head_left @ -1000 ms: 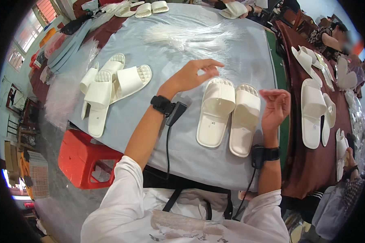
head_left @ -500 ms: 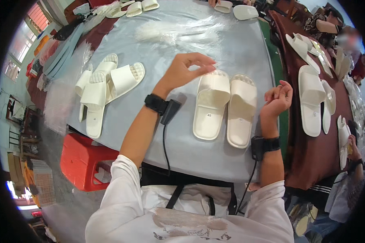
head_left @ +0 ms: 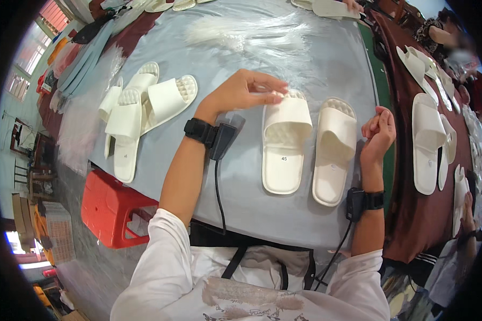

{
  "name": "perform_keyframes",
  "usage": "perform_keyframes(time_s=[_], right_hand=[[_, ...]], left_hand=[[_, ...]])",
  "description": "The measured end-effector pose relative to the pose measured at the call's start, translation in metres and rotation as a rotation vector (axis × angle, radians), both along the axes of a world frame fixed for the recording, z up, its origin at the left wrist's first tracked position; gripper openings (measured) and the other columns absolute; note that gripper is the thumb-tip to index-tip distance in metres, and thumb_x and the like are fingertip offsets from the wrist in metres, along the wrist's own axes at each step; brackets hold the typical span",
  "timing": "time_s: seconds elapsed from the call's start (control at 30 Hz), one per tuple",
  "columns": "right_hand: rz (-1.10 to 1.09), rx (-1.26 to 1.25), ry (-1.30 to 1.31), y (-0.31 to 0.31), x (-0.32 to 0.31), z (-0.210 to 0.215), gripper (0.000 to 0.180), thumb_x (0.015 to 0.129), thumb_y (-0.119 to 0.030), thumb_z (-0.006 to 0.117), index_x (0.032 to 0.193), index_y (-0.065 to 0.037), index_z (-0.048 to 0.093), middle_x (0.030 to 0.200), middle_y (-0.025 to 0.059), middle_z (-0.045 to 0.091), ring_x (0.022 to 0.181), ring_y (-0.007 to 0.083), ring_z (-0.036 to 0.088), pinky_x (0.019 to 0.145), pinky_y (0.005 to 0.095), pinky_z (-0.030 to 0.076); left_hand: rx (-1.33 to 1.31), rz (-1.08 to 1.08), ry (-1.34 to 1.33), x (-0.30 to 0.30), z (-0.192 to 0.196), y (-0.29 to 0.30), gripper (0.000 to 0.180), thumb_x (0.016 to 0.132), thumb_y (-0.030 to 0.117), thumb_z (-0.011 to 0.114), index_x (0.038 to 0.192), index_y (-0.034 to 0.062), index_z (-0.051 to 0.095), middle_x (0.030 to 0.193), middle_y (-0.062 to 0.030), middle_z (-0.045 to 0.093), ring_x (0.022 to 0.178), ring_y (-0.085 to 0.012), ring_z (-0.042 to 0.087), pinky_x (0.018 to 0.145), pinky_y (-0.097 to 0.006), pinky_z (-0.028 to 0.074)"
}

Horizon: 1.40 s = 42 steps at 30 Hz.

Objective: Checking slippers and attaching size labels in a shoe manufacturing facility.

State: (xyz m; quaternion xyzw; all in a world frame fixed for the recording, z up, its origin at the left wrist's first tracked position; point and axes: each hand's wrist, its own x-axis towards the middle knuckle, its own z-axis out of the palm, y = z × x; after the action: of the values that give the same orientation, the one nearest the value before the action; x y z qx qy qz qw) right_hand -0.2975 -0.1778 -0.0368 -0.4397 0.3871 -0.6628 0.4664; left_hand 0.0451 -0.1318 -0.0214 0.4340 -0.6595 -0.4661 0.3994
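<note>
Two off-white slide slippers lie side by side before me, bumpy insoles up and open toes pointing away. My left hand [head_left: 246,91] pinches the far toe end of the left slipper [head_left: 284,174] between thumb and fingers. Beside it, with a strip of cloth showing between, is the right slipper [head_left: 331,176]. Just right of that slipper, my right hand [head_left: 379,131] is curled with its fingers closed, and nothing shows in it. Each wrist wears a black strap with a small cabled box.
Several more slippers [head_left: 125,125] are piled at the left of the grey-covered table [head_left: 225,187]. Clear plastic bags [head_left: 241,35] lie at the far side. A red stool [head_left: 104,208] stands at left. Slippers [head_left: 427,155] rest on a brown-covered table at right, near another person's hand [head_left: 467,214].
The gap between the two slippers has widened, the right one now further right. My left thumb and fingers have come down onto the left slipper's toe end. My right hand stays curled.
</note>
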Motion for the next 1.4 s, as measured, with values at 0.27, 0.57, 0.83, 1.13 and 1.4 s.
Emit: perform_keyframes(time_s=[0.27, 0.57, 0.83, 1.13, 1.4], right_hand=[[0.160, -0.323, 0.540, 0.012, 0.014, 0.000, 0.024, 0.108, -0.019, 0.053, 0.110, 0.001, 0.066, 0.083, 0.0072, 0.070, 0.074, 0.0104, 0.060, 0.071, 0.0243, 0.046], [0.256, -0.324, 0.475, 0.014, 0.014, 0.001, 0.025, 0.106, -0.018, 0.058, 0.109, 0.003, 0.071, 0.102, 0.0102, 0.072, 0.097, 0.0172, 0.066, 0.091, 0.0294, 0.048], [0.555, -0.151, -0.466, 0.000, -0.006, 0.000, 0.025, 0.109, -0.021, 0.045, 0.098, -0.003, 0.059, 0.062, -0.0027, 0.046, 0.062, 0.0106, 0.043, 0.066, 0.0274, 0.035], [0.980, -0.089, -0.984, -0.004, -0.024, 0.002, 0.025, 0.110, -0.017, 0.037, 0.092, -0.009, 0.053, 0.058, -0.0069, 0.040, 0.057, 0.0080, 0.039, 0.064, 0.0273, 0.035], [0.800, -0.045, -1.008, 0.007, -0.013, 0.007, 0.017, 0.107, -0.018, 0.050, 0.106, -0.007, 0.063, 0.086, -0.0026, 0.061, 0.083, 0.0117, 0.058, 0.079, 0.0298, 0.045]], left_hand=[[-0.489, 0.461, -0.616, 0.019, -0.020, -0.009, 0.028, 0.095, 0.012, 0.064, 0.121, 0.0038, 0.070, 0.122, -0.0155, 0.071, 0.113, -0.0277, 0.068, 0.106, -0.038, 0.050], [-0.415, 0.607, -0.688, 0.026, 0.001, -0.002, 0.021, 0.088, 0.027, 0.075, 0.090, 0.0054, 0.077, 0.087, -0.0114, 0.075, 0.083, -0.0254, 0.071, 0.083, -0.038, 0.052], [-0.825, 0.590, -0.329, 0.010, 0.038, 0.008, 0.014, 0.089, 0.017, 0.078, 0.084, 0.0040, 0.075, 0.077, -0.0038, 0.072, 0.076, -0.0140, 0.068, 0.077, -0.031, 0.051], [-0.302, 0.070, -0.270, -0.024, -0.002, 0.003, 0.031, 0.102, 0.022, 0.061, 0.125, 0.0031, 0.067, 0.117, -0.0118, 0.073, 0.107, -0.0234, 0.067, 0.105, -0.038, 0.045], [-0.269, 0.185, -0.407, -0.008, -0.017, -0.009, 0.039, 0.107, 0.032, 0.050, 0.118, 0.0022, 0.072, 0.117, -0.0171, 0.071, 0.112, -0.0313, 0.064, 0.105, -0.040, 0.045]])
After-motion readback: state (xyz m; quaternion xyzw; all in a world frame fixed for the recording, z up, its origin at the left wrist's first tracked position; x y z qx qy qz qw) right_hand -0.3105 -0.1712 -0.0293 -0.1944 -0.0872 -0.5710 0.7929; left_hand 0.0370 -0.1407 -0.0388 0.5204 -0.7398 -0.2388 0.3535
